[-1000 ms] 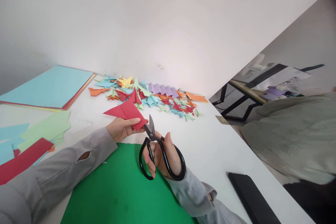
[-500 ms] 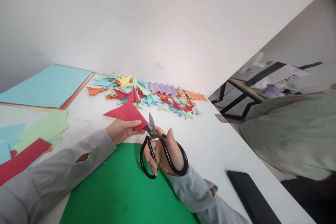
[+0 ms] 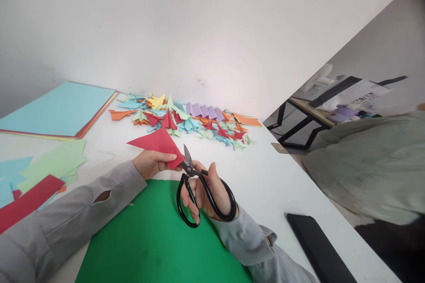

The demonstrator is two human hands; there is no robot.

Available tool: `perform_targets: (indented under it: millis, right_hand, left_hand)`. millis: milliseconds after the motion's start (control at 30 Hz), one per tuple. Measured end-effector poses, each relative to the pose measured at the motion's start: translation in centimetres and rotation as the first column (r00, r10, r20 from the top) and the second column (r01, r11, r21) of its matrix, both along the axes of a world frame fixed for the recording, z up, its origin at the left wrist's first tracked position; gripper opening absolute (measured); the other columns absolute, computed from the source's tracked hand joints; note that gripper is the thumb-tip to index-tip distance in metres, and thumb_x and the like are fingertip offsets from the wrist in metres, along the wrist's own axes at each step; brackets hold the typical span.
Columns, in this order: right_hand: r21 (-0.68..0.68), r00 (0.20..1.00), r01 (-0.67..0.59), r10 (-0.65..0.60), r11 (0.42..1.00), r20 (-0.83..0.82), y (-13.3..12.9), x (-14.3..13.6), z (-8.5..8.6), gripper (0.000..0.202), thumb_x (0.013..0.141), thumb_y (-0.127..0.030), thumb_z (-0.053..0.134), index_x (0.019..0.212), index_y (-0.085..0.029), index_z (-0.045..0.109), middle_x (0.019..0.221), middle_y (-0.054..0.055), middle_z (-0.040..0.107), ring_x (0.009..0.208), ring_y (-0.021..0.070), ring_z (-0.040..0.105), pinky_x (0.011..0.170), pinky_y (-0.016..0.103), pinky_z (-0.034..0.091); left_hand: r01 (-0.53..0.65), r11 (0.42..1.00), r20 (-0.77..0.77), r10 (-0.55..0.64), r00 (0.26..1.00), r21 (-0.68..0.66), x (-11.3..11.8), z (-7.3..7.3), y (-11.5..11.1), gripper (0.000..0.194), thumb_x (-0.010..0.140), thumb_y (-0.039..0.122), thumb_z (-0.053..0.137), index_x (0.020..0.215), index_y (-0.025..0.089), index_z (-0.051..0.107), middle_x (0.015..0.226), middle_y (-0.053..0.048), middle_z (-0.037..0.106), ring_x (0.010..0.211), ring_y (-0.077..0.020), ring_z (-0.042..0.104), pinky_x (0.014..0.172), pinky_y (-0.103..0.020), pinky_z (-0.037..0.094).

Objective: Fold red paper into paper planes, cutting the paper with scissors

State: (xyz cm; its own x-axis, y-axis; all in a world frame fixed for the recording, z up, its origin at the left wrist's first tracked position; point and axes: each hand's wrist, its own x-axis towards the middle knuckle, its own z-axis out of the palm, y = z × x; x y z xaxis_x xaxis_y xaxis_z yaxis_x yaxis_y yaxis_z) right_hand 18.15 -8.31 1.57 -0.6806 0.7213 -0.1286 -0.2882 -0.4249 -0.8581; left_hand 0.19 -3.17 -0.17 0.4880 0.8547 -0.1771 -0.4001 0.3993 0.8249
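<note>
My left hand (image 3: 153, 164) pinches a folded piece of red paper (image 3: 159, 142), its thumb on top and its pointed end out to the left. Black-handled scissors (image 3: 190, 170) are in my right hand (image 3: 209, 192), with fingers and thumb through the loops. The scissor blades stand apart at the right corner of the red paper; the lower blade meets the paper's edge there, and I cannot tell whether it has cut in. Both hands are above the table, just beyond a green sheet (image 3: 156, 234).
Behind my hands, a heap of folded paper pieces (image 3: 186, 121) lies along the wall. To the left are stacked coloured sheets (image 3: 59, 108) and paper offcuts (image 3: 36, 190). A black flat object (image 3: 318, 245) lies at the right edge; beyond it is a person in a pale top (image 3: 368, 163).
Both hands have shifted slightly left, with the red paper and the scissors. The scissor blades remain apart at the paper's corner.
</note>
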Motion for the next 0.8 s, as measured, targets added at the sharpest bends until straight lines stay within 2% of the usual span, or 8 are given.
perform_targets:
  millis: [267, 633, 800]
  right_hand:
    - [0.054, 1.000, -0.029, 0.029, 0.998, -0.001, -0.14, 0.28, 0.18, 0.082, 0.076, -0.078, 0.021, 0.138, -0.025, 0.022, 0.054, -0.003, 0.060, 0.032, 0.0099, 0.048, 0.031, 0.019, 0.040]
    - [0.066, 0.999, -0.043, 0.043, 0.997, 0.007, 0.05, 0.68, -0.15, 0.088, 0.075, -0.079, 0.020, 0.141, -0.021, 0.019, 0.056, 0.000, 0.063, 0.032, 0.0098, 0.048, 0.030, 0.018, 0.038]
    - [0.051, 0.998, -0.069, 0.068, 0.996, 0.009, 0.09, 0.84, 0.23, 0.089, 0.074, -0.080, 0.022, 0.140, -0.020, 0.019, 0.055, 0.000, 0.062, 0.031, 0.0093, 0.047, 0.029, 0.017, 0.035]
  left_hand:
    - [0.038, 0.999, 0.018, -0.038, 0.999, 0.022, -0.39, 0.45, 0.20, 0.015, 0.070, 0.019, 0.068, 0.082, 0.011, 0.072, 0.085, -0.012, 0.073, 0.089, -0.0274, 0.065, 0.081, -0.038, 0.049]
    - [0.053, 0.998, 0.005, -0.054, 0.999, 0.032, -0.63, 0.60, 0.14, 0.019, 0.068, 0.019, 0.069, 0.084, 0.010, 0.073, 0.087, -0.012, 0.073, 0.092, -0.0292, 0.065, 0.081, -0.038, 0.050]
    - [0.047, 0.999, -0.014, -0.047, 0.999, 0.012, -0.71, 0.75, 0.12, 0.020, 0.066, 0.019, 0.071, 0.083, 0.010, 0.073, 0.087, -0.012, 0.073, 0.096, -0.0300, 0.064, 0.081, -0.038, 0.051]
